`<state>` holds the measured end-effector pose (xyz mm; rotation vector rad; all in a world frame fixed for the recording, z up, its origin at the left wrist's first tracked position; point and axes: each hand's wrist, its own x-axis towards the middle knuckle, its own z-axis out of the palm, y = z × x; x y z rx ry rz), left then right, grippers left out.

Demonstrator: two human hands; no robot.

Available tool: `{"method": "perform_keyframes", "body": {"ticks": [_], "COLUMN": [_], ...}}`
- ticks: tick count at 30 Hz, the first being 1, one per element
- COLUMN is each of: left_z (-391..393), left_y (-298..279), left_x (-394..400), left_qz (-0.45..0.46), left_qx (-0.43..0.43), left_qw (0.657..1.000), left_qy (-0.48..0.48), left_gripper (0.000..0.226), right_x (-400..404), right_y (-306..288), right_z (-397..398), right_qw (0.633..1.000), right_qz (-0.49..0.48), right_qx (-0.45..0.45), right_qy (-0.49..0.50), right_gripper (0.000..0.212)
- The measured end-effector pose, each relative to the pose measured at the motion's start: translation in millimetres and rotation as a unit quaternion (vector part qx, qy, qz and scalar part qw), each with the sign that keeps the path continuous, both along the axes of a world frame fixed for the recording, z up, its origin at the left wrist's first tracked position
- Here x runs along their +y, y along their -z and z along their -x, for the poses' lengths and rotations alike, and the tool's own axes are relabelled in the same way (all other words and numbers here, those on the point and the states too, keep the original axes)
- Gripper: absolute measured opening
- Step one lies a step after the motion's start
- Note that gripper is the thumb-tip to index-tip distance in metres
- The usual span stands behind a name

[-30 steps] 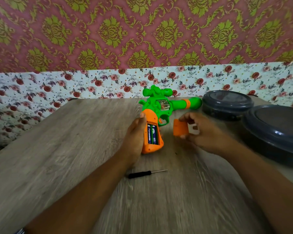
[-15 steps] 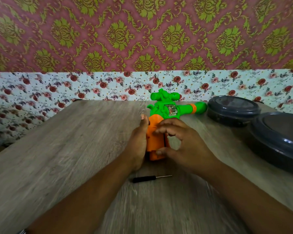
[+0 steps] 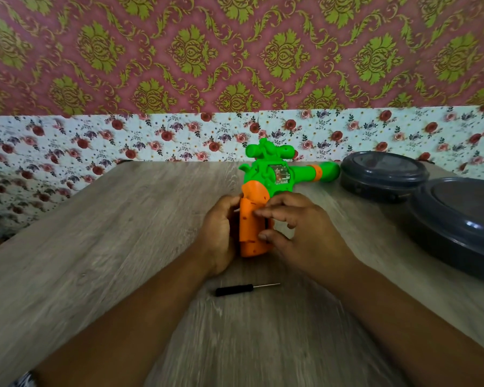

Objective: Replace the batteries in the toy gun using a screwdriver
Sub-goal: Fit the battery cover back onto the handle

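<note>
Head view: both hands, left (image 3: 218, 236) and right (image 3: 296, 233), clasp the toy gun (image 3: 266, 177)'s orange grip; press the cover (image 3: 250, 222) flush before reaching for the screwdriver (image 3: 243, 289).

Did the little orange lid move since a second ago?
Yes. The orange lid was held out to the right of the grip; now it sits over the battery slot on the toy gun, further left and further from the dark containers.

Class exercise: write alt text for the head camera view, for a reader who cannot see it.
Two hands fit an orange battery cover onto the grip of a green and orange toy gun on a wooden table: the left hand holds the grip, the right hand pinches the cover. A black screwdriver lies nearer the camera.
</note>
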<state>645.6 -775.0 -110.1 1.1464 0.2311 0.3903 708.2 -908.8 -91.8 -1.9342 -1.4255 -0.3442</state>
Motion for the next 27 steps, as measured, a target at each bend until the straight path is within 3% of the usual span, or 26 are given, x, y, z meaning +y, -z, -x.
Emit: {"method": "perform_keyframes", "body": {"ticks": [10, 18, 27], "left_z": [4.6, 3.8, -0.3], "left_y": [-5.5, -6.6, -3.8], "left_x": [4.1, -2.2, -1.1], "left_qz": [0.002, -0.064, -0.091], "left_qx": [-0.003, -0.003, 0.019], "left_qw": [1.0, 0.998, 0.991], "left_qy": [0.026, -0.021, -0.095], "left_gripper": [0.034, 0.03, 0.029], "right_x": [-2.0, -6.4, -8.2], "right_y": [2.0, -2.1, -8.5], "right_z": [-7.3, -15.8, -14.2], "right_qw": [0.999, 0.999, 0.996], "right_qz": [0.052, 0.045, 0.084], "right_qx": [-0.015, -0.007, 0.003], "right_qy": [0.006, 0.015, 0.032], "right_gripper": [0.042, 0.031, 0.034]}}
